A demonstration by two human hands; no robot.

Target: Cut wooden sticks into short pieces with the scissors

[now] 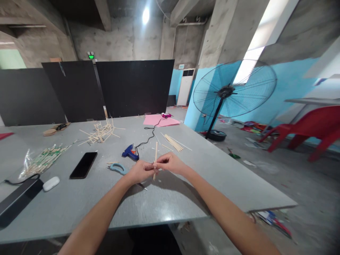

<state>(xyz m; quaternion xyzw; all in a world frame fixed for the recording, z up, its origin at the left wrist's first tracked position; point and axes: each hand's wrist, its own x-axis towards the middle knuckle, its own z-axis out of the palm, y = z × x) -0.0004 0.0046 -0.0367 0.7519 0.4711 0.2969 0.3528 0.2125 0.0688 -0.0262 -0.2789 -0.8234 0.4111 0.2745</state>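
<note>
A pale wooden stick (156, 152) stands nearly upright in the picture at the middle of the grey table. My left hand (141, 171) is closed around its lower part from the left. From the right, the fingers of my right hand (170, 163) pinch the stick at the same height, and the fingertips of both hands meet there. Light blue pliers (118, 168) lie just left of my left hand. Behind the hands rests a blue glue gun (130, 152) with a black cord. A bundle of loose wooden sticks (173, 142) lies beyond my right hand.
On the grey table (225, 173) are a phone (83, 165), a white case (51, 183), a black box (20, 202), bagged sticks (49, 159), a stick structure (102, 132) and pink paper (159, 120). A large fan (225, 91) stands beyond the right edge.
</note>
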